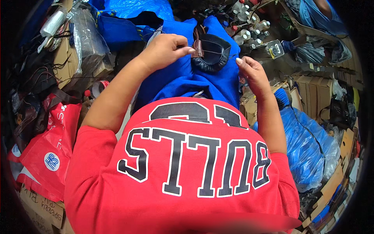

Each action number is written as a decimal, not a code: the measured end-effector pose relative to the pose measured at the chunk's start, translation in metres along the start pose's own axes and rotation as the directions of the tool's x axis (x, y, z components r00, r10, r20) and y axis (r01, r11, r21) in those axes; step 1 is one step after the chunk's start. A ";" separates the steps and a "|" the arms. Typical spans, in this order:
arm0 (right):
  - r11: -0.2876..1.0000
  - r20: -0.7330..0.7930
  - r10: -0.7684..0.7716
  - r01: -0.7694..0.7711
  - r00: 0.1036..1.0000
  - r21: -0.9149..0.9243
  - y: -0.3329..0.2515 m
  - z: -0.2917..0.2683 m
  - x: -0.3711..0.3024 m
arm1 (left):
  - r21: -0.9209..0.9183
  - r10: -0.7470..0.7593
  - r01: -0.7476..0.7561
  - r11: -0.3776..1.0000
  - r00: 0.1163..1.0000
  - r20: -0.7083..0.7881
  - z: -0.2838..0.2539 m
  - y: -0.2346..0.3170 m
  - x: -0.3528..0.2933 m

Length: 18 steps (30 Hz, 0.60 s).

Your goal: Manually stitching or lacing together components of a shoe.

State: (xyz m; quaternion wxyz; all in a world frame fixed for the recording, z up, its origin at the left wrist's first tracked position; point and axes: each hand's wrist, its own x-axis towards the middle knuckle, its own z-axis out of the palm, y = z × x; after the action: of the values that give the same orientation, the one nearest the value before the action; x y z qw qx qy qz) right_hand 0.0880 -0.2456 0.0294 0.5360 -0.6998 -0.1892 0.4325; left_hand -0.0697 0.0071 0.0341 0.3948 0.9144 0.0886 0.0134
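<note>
On my lap, over blue trousers [177, 80], rests a black oval piece with a gathered edge [213, 67], like a shoe upper. A brown leather piece [198, 50] with small holes lies at its left side. Above them, my left hand [165, 48] is closed in a pinch at the left end of a thin dark thread [212, 52]. The thread crosses over the black piece towards the right. My right hand [252, 72] is also pinched, just right of the black piece, at the thread's other side. Whether a needle is in either hand is too small to see.
Several clear bottles with caps [253, 33] stand at the far right. A blue plastic-wrapped bundle [306, 144] lies by my right elbow. To my left are a red bag [58, 144] and a plastic-wrapped stack [87, 43]. Blue sheeting [134, 9] lies ahead.
</note>
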 end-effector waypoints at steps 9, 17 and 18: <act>0.995 -0.142 0.100 -0.095 0.985 0.039 0.011 -0.042 -0.014 | -0.488 -0.218 0.060 0.871 0.936 -0.275 -0.040 -0.091 -0.021; 0.873 -0.013 -0.317 0.286 0.948 -0.395 -0.023 -0.021 0.012 | -0.252 0.261 -0.268 0.930 0.963 -0.064 0.012 0.020 0.040; 0.872 -0.014 -0.317 0.286 0.948 -0.397 -0.026 -0.016 0.015 | -0.314 0.203 -0.184 0.931 0.979 0.027 0.017 0.031 0.045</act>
State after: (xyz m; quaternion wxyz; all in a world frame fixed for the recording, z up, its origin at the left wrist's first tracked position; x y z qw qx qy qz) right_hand 0.1147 -0.2351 0.0482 0.4541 -0.7707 -0.3569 0.2692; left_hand -0.0187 -0.0182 0.0428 0.5324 0.8454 -0.0167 0.0392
